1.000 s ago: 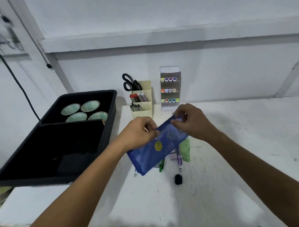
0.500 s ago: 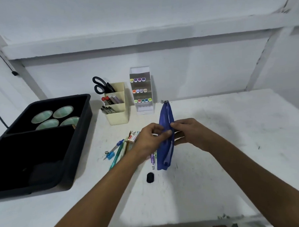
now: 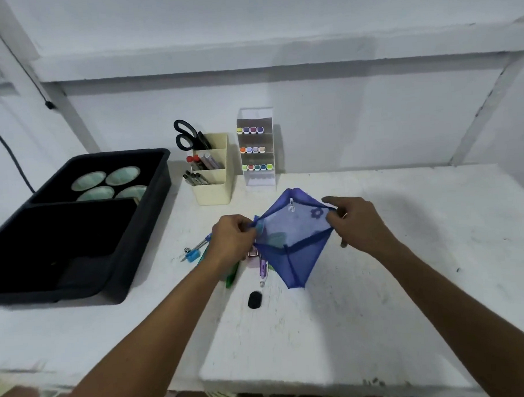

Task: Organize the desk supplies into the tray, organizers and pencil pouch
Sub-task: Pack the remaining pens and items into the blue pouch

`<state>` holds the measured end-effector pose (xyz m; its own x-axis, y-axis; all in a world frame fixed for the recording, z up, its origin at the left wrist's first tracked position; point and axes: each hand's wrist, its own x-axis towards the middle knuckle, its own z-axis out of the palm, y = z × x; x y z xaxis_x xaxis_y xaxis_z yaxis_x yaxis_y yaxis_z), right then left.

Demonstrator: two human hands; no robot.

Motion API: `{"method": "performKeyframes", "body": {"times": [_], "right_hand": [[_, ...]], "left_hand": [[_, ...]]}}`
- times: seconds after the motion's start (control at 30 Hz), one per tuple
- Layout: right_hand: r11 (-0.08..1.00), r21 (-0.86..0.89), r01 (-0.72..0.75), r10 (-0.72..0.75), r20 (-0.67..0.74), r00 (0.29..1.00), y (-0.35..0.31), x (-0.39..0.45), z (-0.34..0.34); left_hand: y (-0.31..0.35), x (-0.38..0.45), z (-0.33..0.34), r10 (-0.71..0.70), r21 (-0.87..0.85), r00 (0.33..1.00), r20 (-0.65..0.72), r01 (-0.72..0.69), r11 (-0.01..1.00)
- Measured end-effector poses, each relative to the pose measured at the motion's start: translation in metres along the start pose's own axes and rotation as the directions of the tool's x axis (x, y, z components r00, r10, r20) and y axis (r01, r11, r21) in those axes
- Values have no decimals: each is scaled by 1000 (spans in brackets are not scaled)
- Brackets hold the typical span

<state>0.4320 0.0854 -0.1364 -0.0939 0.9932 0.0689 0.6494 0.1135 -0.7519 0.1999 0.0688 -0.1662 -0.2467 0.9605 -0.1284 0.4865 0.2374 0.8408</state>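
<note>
Pulling the blue pouch [image 3: 292, 242] open above the table [image 3: 407, 252], my left hand [image 3: 231, 240] pinches one edge and my right hand [image 3: 358, 224] pinches the other. I should keep its mouth wide so the pens [image 3: 262, 269] underneath slide in easily.

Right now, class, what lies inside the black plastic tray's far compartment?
Four pale green round dishes sit in the black plastic tray's far compartment. The divider wall hides the lower edges of the near two; what the dishes hold cannot be told.
</note>
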Motion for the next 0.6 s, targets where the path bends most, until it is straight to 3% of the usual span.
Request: {"method": "performKeyframes", "body": {"times": [0.13,0.2,0.27,0.37,0.5,0.6], "right_hand": [[998,-4,66,-65,87,994,-4,0,11],[997,16,74,-75,102,992,-5,3,18],[997,17,77,-79,107,991,-5,6,23],[997,30,68,-71,110,991,-4,9,28],[990,138,35,-50,112,992,-4,10,36],[978,209,-1,-22,110,994,-2,10,44]], "left_hand": [[-6,-8,-2,-32,-112,985,169,51,992],[-10,-12,-3,-51,-110,984,169,70,992],[-17,-12,-6,-46,96,998,44,42,995],[-33,-10,-16,-23,495,996,-85,63,867],[-40,-12,-19,-68,689,994,-80,104,718],[-38,-13,-15,-89,722,993,-79,119,682]]}}
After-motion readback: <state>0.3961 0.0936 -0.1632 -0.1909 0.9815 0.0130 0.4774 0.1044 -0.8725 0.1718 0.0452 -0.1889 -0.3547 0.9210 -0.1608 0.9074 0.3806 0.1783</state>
